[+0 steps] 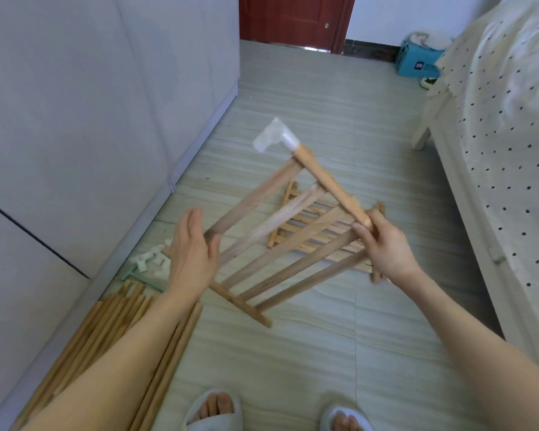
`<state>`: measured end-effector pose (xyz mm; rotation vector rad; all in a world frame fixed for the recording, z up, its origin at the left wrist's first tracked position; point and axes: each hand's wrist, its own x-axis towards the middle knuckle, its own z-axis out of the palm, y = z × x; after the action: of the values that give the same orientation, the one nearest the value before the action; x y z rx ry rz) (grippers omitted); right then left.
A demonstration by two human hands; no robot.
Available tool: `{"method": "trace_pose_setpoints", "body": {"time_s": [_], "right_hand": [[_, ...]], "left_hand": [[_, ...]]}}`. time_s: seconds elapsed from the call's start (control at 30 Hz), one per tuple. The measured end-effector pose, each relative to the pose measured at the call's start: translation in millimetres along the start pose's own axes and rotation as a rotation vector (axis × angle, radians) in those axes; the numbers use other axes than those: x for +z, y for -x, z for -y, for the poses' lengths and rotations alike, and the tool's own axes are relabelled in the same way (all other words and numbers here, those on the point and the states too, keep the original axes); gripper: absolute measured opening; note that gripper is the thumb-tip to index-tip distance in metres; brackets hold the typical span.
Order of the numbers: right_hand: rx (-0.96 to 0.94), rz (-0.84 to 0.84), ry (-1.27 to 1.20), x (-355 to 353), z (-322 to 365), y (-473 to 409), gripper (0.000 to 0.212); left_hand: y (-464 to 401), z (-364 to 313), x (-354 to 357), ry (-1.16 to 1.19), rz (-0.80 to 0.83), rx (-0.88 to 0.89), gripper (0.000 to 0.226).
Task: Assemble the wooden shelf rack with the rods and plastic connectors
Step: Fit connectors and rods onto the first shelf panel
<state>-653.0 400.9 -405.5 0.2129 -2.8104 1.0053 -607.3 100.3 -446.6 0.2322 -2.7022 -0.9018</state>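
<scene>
Above the tiled floor, your right hand grips the slatted shelf panel by its connector-tipped rail; your left hand, fingers straight, rests against its other end. Rods and white connectors lie left.

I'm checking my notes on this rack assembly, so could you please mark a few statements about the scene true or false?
1. The right hand grips the slatted shelf panel. True.
2. The white plastic connector sits on the panel's far corner. True.
3. The left hand holds a loose rod. False: its fingers are straight beside the panel, and the rods lie on the floor.
4. No other panel is in view. False: another panel lies on the floor.
</scene>
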Motion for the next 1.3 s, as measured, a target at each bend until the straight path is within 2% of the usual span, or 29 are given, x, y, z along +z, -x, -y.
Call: {"method": "trace_pose_setpoints", "body": {"time_s": [0.1, 0.13, 0.2, 0.3, 0.33, 0.4, 0.5, 0.57, 0.63, 0.7, 0.77, 0.87, 1.0, 1.07, 1.13, 1.17, 1.3], "right_hand": [[0.100, -0.042, -0.254, -9, -3, 17, 0.027], [0.142, -0.048, -0.275, -9, -3, 22, 0.026], [0.259, -0.034, -0.261, -6, -6, 29, 0.007], [0.414, -0.025, -0.129, -3, -8, 40, 0.046], [0.403, -0.024, -0.081, -2, -5, 47, 0.049], [0.290, -0.006, 0.082, 1, 3, 64, 0.039], [-0.021, -0.078, 0.353, 7, 14, 79, 0.019], [-0.224, -0.123, 0.440, 13, 18, 76, 0.023], [-0.325, 0.014, 0.529, 23, 18, 66, 0.033], [-0.286, 0.271, 0.608, 36, 13, 55, 0.039], [-0.236, 0.390, 0.638, 48, 7, 44, 0.034], [-0.251, 0.332, 0.625, 58, 5, 33, 0.030], [-0.296, 0.184, 0.526, 70, 9, 34, 0.025], [-0.264, 0.185, 0.520, 73, 10, 31, 0.026], [-0.249, 0.207, 0.563, 74, 10, 27, 0.029], [-0.252, 0.200, 0.575, 74, 10, 25, 0.029], [-0.284, 0.086, 0.517, 77, 9, 27, 0.021]], "left_hand": [[-29, -9, -9, -0.054, 0.033, 0.080, 0.039], [-36, -13, -12, -0.048, 0.055, 0.101, 0.031], [-41, -21, -14, 0.019, 0.139, 0.127, 0.017], [-31, -33, -1, 0.025, 0.198, 0.156, 0.008], [-26, -37, 7, -0.031, 0.179, 0.183, 0.008], [-19, -44, 21, -0.142, 0.151, 0.243, 0.011], [-11, -51, 40, -0.232, 0.217, 0.288, 0.015], [-3, -51, 52, -0.238, 0.277, 0.313, 0.018], [7, -50, 63, -0.214, 0.322, 0.342, 0.019], [14, -49, 72, -0.202, 0.343, 0.355, 0.020], [15, -49, 75, -0.193, 0.336, 0.348, 0.020], [15, -49, 68, -0.093, 0.298, 0.343, 0.021], [30, -37, 41, -0.023, 0.149, 0.542, 0.032], [44, -17, 32, -0.066, 0.079, 0.594, 0.033], [59, 12, 28, -0.126, 0.100, 0.510, 0.031], [67, 30, 29, -0.136, 0.145, 0.388, 0.029], [94, 106, 44, -0.083, 0.418, -0.304, 0.027]]}}
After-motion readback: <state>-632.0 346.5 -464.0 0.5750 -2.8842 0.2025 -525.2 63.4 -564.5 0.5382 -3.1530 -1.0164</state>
